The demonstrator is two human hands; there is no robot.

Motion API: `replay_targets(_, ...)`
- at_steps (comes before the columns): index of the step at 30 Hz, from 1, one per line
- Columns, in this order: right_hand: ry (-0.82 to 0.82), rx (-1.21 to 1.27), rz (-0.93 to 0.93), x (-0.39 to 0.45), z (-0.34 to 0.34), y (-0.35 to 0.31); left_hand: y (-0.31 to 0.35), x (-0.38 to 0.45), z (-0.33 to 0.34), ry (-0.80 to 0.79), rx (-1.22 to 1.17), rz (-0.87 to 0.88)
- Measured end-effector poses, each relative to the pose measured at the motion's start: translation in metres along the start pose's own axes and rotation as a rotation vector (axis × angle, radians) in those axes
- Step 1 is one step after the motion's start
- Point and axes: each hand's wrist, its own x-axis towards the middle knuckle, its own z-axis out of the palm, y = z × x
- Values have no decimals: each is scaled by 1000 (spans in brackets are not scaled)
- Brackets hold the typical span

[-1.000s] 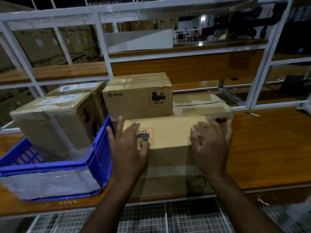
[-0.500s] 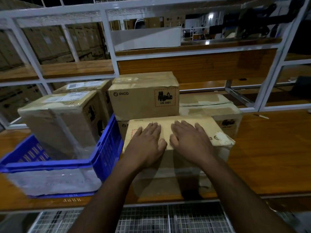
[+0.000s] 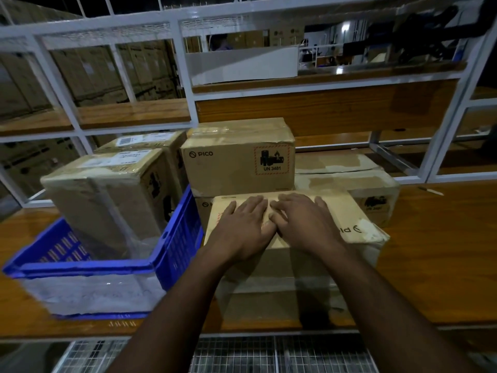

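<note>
A brown cardboard box (image 3: 347, 219) wrapped in clear film stands at the front middle of the wooden bench. My left hand (image 3: 243, 224) lies flat on its top, fingers straight and pointing away from me. My right hand (image 3: 301, 224) lies flat beside it, the two thumbs touching at the middle of the lid. Neither hand holds anything.
Behind it a PICO box (image 3: 236, 160) sits on another box; a low taped box (image 3: 347, 179) is at the right. A blue crate (image 3: 177, 238) on the left holds two tall wrapped boxes (image 3: 107, 200). White shelf frames (image 3: 185, 76) stand behind. Bare bench top (image 3: 441, 251) extends right.
One second ago my hands were apart at the box's sides. They came together on its top half a second ago and now rest there with thumbs touching.
</note>
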Motion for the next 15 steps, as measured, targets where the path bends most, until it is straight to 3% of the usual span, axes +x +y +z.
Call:
replay_targets(6,36,-48,203,-5,-5,35,-25,-4,0,-9,37,-130)
replay_targets(15,127,-60,231,-2,-15,53,-35,-4,-2,28,-75,-184)
